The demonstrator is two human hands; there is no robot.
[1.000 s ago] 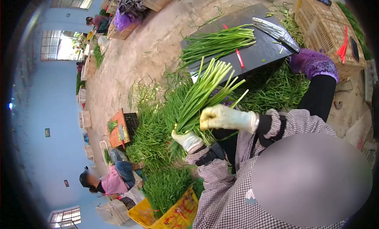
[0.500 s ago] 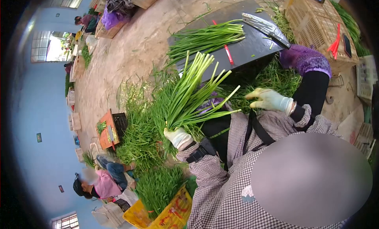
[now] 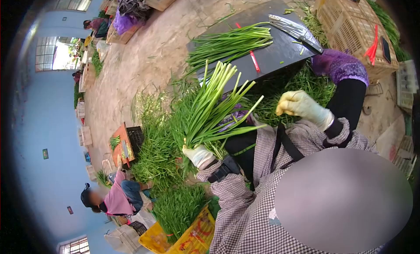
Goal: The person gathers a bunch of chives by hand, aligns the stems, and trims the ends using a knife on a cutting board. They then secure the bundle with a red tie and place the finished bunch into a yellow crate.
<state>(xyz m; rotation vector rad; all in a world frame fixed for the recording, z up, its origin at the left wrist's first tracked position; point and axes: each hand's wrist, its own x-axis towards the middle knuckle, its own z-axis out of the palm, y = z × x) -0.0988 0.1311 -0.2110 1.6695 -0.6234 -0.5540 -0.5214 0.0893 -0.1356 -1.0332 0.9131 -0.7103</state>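
My left hand point(image 3: 199, 156), in a pale glove, is closed round a loose bunch of green stalks point(image 3: 214, 105) whose pale ends fan out towards the board. My right hand point(image 3: 302, 107), gloved too, is raised to the right of the bunch with its fingers curled together; whether anything small is between them is hidden. On the dark board point(image 3: 245, 17) lies another pile of stalks point(image 3: 232, 41), with a red strip point(image 3: 254, 61) across its near edge. A large knife point(image 3: 297, 33) rests at the board's right side.
A plastic crate point(image 3: 339, 26) with a phone point(image 3: 386, 50) and red ties point(image 3: 373, 46) stands at upper right. Heaped greens point(image 3: 155, 153) cover the floor at left. Below is a yellow crate point(image 3: 197, 232); a co-worker point(image 3: 118, 197) sits beside an orange board point(image 3: 122, 144).
My right hand has lifted slightly and its spread fingers have curled in. My left hand has barely moved with the bunch. The co-worker at left has stretched an arm towards the orange board.
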